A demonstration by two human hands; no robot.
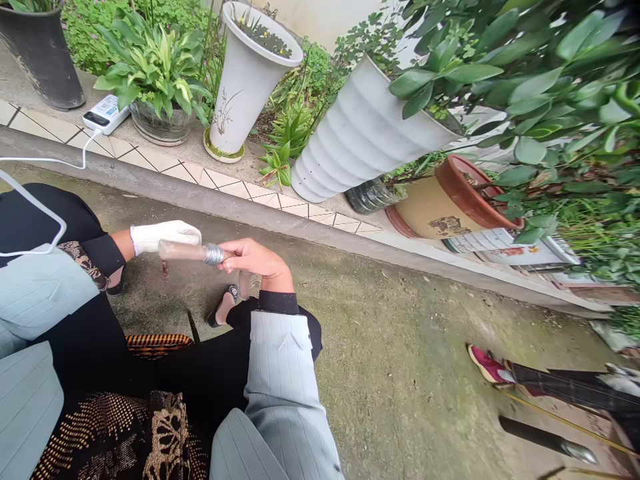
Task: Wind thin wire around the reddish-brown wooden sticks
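My left hand (167,237) wears a white knit glove and is closed, its fingers turned away from view. Just below it shows a small reddish-brown bit (165,269), and I cannot tell whether the glove grips it. My right hand (257,259) is bare and pinches the thin end of a stick-like tool with a pale brown, rounded shaft (181,251). Silver wire (214,254) is wound round the tool near my fingers. The shaft's far end lies beside the glove. Under my right hand is a blurred brownish piece (245,285); whether it belongs to the tool is unclear.
A tiled ledge (200,175) crosses ahead, bearing a white power bank (107,115) with a cable, a tall white pot (245,87), a ribbed pot (365,137) and a tan pot (440,200). A person's red shoe (485,365) is at right on the concrete ground (390,333).
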